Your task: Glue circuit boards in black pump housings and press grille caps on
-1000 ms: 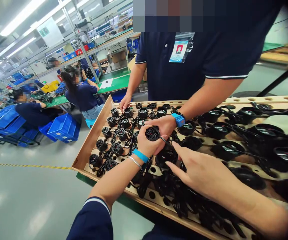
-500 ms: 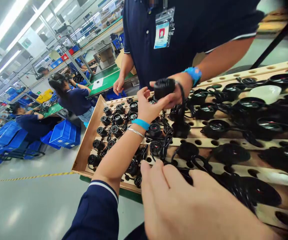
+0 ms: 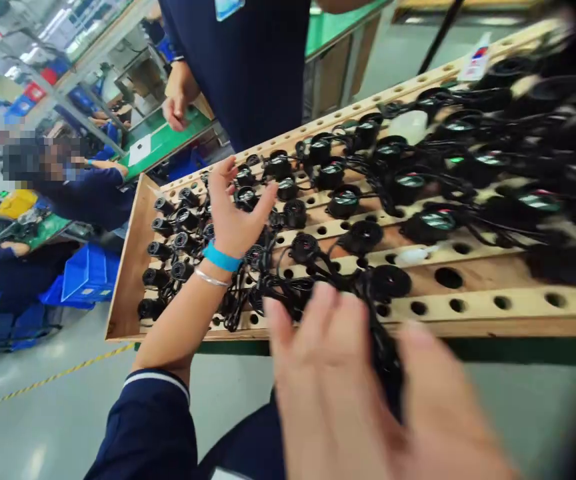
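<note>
A long wooden tray with rows of holes carries several black round fan-like parts with tangled black cables. My left hand hovers over the tray's left part, fingers spread and holding nothing; its wrist wears a blue band and a thin bracelet. My right hand is very close to the camera and smeared by motion, at the tray's near edge. A black cable runs by its fingers; I cannot make out whether it grips it.
A co-worker in a dark blue shirt stands across the tray, one hand hanging near a green bench. Seated people work at the left. Blue crates stand on the grey floor with a yellow line.
My left hand let go of the black round part that it and the co-worker's hand held; that hand and part are out of view. The view swung down and right; my right hand came closer.
</note>
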### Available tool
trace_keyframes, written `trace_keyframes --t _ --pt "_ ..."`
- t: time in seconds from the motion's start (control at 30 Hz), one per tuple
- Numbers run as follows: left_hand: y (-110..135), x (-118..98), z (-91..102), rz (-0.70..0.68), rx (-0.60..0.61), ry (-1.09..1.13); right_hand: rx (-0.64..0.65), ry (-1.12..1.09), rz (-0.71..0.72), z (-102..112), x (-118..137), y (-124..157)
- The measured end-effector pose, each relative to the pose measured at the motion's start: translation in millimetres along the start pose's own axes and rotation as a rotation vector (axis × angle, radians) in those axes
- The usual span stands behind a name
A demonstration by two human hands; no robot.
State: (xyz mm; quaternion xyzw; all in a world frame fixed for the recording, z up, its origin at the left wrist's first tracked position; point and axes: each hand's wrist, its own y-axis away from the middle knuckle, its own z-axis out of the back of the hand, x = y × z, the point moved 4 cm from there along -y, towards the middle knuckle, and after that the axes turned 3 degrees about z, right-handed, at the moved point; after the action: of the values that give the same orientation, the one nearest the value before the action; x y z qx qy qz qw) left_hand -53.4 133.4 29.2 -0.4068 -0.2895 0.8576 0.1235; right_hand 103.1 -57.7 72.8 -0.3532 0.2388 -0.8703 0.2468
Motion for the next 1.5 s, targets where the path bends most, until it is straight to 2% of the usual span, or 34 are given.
trace_keyframes --t 0.07,0.2,0.27,0.33,0.4,0.47,0.53,0.57,0.7,0.8,0.97,1.1,1.2,1.3,1.33,1.4,1.5 --pt "2 -12 -1.2 -0.044 0.023 -0.028 0.018 0.051 -0.128 15 -30 31" --pt "5 -37 -2.9 -0.074 0.083 -0.023 0.03 0.138 -0.427 54 -110 85" --pt "14 -52 -0.3 -0.047 0.148 -0.011 0.046 0.147 -0.48 71 -152 92" --pt "28 -71 2.8 -0.004 0.228 -0.016 0.13 0.114 -0.485 82 -196 82" --pt "46 -93 2.3 0.041 0.312 -0.042 0.32 0.033 -0.484 81 -240 65" --pt "64 -117 -4.8 0.077 0.382 -0.071 0.542 -0.079 -0.506 69 -279 51" --pt "82 -144 -18.5 0.102 0.418 -0.1 0.632 -0.215 -0.568 52 -309 45" --pt "90 -157 -27.1 0.116 0.418 -0.118 0.635 -0.282 -0.559 41 -318 44" --pt "122 -205 -64.9 0.242 0.36 -0.188 0.686 -0.428 -0.391 4 -326 51" --pt "145 -229 -86.3 0.352 0.278 -0.215 0.726 -0.47 -0.289 -11 -320 54" --pt "172 -244 -101.7 0.481 0.203 -0.268 0.711 -0.473 -0.222 -26 -315 54" --pt "178 -247 -105.8 0.508 0.184 -0.277 0.68 -0.462 -0.201 -33 -313 56" --pt "175 -245 -113.0 0.51 0.169 -0.234 0.674 -0.479 -0.174 -18 -311 55" --pt "167 -230 -134.8 0.618 0.173 -0.101 0.661 -0.499 -0.18 21 -320 43" --pt "163 -221 -147.8 0.705 0.197 -0.019 0.652 -0.513 -0.203 37 -327 37" --pt "154 -199 -182.5 0.95 0.272 0.19 0.573 -0.628 -0.365 66 -349 22" --pt "141 -170 -240.8 1.352 0.312 0.427 0.556 -0.791 -0.639 92 -387 2"
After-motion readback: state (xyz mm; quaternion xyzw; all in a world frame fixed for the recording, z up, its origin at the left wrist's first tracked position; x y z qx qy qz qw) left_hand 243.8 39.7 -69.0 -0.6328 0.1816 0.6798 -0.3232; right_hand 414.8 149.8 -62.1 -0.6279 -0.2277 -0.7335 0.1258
